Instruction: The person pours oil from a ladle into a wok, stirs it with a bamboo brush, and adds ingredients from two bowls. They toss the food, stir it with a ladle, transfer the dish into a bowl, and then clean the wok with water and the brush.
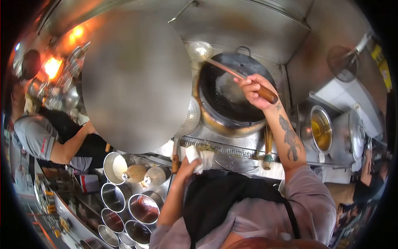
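Note:
My right hand (258,92) is wrapped round the wooden handle of a ladle (201,50). The ladle's metal bowl hangs by the upper left rim of a large dark wok (211,89), which rests on a round burner ring. Some cloudy wetness shows in the wok's middle. My left hand (188,167) is closed on a folded white cloth (195,158) in front of the stove edge. Left of that hand, another wooden handle (175,164) stands upright. A perforated skimmer (190,118) shows partly beside the wok. A large grey blur hides the area to the left.
Several metal sauce containers (145,207) and two squeeze bottles (156,176) stand lower left. A bamboo brush (268,151) lies right of the wok's front. Farther right are a bowl of yellow oil (321,129) and a lidded pot (348,137). A co-worker (37,137) stands left, near flames.

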Tool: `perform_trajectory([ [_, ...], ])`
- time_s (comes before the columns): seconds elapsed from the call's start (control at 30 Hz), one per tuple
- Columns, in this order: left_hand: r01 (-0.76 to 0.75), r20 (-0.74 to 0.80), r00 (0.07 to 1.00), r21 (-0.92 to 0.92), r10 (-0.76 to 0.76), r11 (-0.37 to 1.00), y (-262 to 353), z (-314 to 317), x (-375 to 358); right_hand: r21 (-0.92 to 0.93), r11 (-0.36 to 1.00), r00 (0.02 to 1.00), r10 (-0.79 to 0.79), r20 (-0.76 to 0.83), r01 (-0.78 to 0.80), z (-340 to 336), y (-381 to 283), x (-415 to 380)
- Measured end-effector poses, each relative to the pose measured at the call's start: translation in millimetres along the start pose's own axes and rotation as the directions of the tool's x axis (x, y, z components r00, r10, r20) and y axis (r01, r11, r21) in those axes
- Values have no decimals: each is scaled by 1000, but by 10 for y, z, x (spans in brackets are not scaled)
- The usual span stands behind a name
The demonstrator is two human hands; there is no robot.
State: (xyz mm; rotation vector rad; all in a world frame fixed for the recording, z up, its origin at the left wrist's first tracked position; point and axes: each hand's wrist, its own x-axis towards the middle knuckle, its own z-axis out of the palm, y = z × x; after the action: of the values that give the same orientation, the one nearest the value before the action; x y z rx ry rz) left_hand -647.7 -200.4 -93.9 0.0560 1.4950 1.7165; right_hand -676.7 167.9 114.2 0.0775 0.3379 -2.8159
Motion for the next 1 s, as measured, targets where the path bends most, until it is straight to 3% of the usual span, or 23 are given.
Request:
perform_trajectory([
  [0.1,30,-9,999,-223,-33,974,34,152,-181,25,999,998,-28,-51,29,-121,-42,-580],
  [0.2,134,-3,990,-229,-138,964,56,338,-149,-28,998,955,-70,-287,65,-292,-147,-855],
  [0.23,186,2,981,-258,-192,948,6,352,-86,-20,996,953,-91,-290,89,-368,-192,-909],
  [0.3,199,16,980,-154,-199,968,-147,304,103,-249,968,915,-131,-381,35,-549,-258,-988],
  [0.33,115,-81,990,35,-112,993,-206,304,176,-394,919,884,-177,-432,-9,-556,-228,-1039],
  [0.37,40,-161,987,226,-3,973,-267,291,252,-510,860,779,-310,-546,-15,-555,-148,-1076],
  [0.4,41,-161,987,230,-3,972,-372,230,332,-620,784,715,-410,-567,-41,-567,-72,-1117],
  [0.43,-57,-176,967,552,183,832,-506,150,407,-714,695,646,-509,-569,-81,-584,-3,-1169],
  [0.47,-116,-124,926,807,357,580,-628,79,459,-711,699,645,-508,-570,-79,-595,58,-1243],
  [0.5,-129,-12,869,959,495,250,-655,79,450,-797,591,612,-585,-532,-127,-600,115,-1329],
  [0.53,2,-75,921,982,383,188,-687,107,472,-863,472,581,-657,-480,-180,-607,180,-1404],
  [0.57,1,-72,922,983,381,183,-720,119,468,-862,475,580,-657,-482,-178,-620,260,-1468],
  [0.63,-12,-5,900,999,436,37,-768,125,465,-896,420,540,-726,-426,-143,-645,439,-1584],
  [0.7,23,-22,935,1000,355,0,-625,147,406,-896,426,537,-730,-423,-125,-675,642,-1644],
  [0.77,49,-36,962,998,271,-42,-374,267,359,-858,502,604,-653,-457,-108,-752,831,-1660],
  [0.83,-145,123,861,989,494,6,-128,478,350,-725,688,685,-528,-502,-1,-754,1037,-1594],
  [0.9,-335,58,899,728,433,597,131,980,408,-631,776,772,-402,-492,2,-429,1190,-1524],
  [0.93,-282,131,959,364,251,888,325,1275,337,-612,790,876,-270,-400,-36,-382,1200,-1565],
  [0.97,-94,273,956,-53,105,994,538,1495,235,-606,795,876,-269,-400,-32,-406,1214,-1594],
  [1.0,-91,274,956,-47,101,995,735,1590,146,-659,749,890,-250,-382,-73,-437,1215,-1635],
])
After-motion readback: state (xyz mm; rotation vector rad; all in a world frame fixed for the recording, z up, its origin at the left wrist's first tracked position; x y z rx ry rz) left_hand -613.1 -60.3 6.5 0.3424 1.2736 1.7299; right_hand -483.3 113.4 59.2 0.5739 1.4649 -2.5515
